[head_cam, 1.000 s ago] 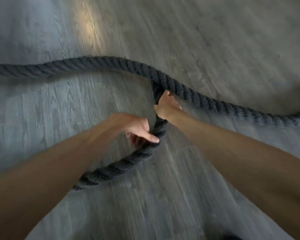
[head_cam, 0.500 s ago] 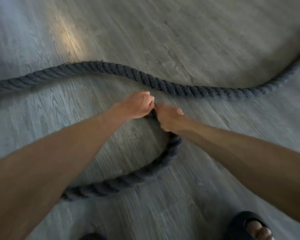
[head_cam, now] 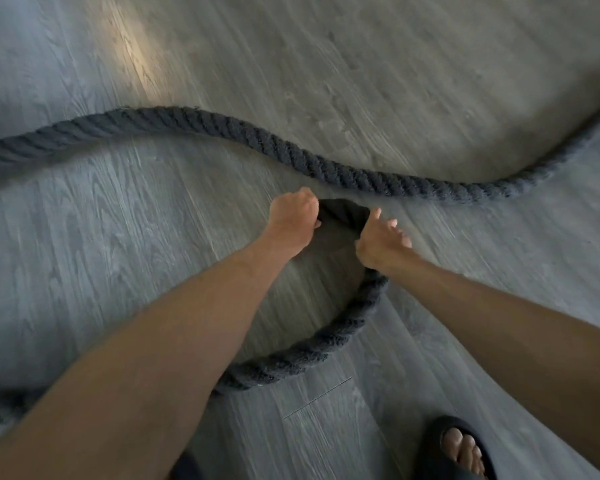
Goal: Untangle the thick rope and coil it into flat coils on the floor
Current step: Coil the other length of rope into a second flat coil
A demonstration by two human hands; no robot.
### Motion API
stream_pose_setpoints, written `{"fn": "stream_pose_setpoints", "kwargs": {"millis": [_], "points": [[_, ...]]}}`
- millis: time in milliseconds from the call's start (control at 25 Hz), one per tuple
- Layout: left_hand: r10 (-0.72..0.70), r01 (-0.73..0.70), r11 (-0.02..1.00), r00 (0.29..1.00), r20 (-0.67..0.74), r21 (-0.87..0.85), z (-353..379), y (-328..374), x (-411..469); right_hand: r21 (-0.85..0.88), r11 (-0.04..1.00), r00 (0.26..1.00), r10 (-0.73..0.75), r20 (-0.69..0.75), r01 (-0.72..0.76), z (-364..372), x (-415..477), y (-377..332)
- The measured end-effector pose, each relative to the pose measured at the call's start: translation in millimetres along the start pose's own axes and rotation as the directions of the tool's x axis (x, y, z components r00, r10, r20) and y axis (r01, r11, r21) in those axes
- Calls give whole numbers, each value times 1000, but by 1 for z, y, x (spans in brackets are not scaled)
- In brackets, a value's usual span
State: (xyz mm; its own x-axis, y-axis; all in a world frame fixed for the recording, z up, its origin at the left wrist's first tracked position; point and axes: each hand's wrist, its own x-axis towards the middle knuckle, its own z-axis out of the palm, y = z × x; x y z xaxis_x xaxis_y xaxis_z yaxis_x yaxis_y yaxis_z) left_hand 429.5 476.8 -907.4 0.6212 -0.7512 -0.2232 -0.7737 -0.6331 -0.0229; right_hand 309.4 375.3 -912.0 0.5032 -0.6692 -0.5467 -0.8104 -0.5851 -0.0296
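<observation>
Our left hand (head_cam: 293,220) curls its fingers round the thick rope (head_cam: 326,169) at the top of a near loop on the grey wood floor (head_cam: 395,81). Our right hand (head_cam: 383,242) rests against the same bend just beside it, fingers spread and loose. Beyond the loop, the thick rope runs across the floor in a long wave. A black sandal (head_cam: 429,452) stands at the lower right

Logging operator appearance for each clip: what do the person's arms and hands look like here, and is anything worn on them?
The left arm and right arm are bare as far as the frame shows, with no sleeves. The left hand and right hand wear no gloves. No watch, bracelet or ring shows, though the fingers are blurred.
</observation>
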Motion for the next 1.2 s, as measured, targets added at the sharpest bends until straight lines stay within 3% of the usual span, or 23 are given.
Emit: {"fn": "stream_pose_setpoints", "kwargs": {"millis": [160, 280, 440, 600, 720, 840, 960, 1040, 1200], "points": [[-172, 205, 954, 972, 161, -217, -11, -2, 12, 133, 987, 992, 74, 100, -87, -7, 0, -10], [-259, 346, 867, 927, 271, -358, -13, -5, 19, 227, 973, 983, 9, 184, -51, -12, -12, -22], [-300, 457, 781, 872, 385, -426, 3, -2, -3, 276, 961, 998, -43, 51, 28, 25, -43, -43], [-335, 494, 719, 862, 380, -489, 23, -1, -16, 235, 967, 995, -96, -35, 102, 35, -34, -47], [-327, 475, 772, 866, 378, -423, 30, 0, -35, 161, 962, 975, -213, -62, 220, 28, -38, -46], [-300, 363, 855, 928, 219, -369, 31, -6, -57, 113, 918, 925, -375, -67, 380, 26, -46, -33], [-83, 91, 981, 995, 58, -171, 21, -22, -57, 85, 863, 867, -496, -46, 498, 21, -45, -18], [95, -83, 991, 989, 112, -104, 2, -29, -40, 80, 849, 853, -519, -55, 522, 22, -44, -14], [334, -393, 916, 861, 384, 84, -10, -33, -12, 129, 826, 836, -540, -100, 549, 29, -44, -7]]}}
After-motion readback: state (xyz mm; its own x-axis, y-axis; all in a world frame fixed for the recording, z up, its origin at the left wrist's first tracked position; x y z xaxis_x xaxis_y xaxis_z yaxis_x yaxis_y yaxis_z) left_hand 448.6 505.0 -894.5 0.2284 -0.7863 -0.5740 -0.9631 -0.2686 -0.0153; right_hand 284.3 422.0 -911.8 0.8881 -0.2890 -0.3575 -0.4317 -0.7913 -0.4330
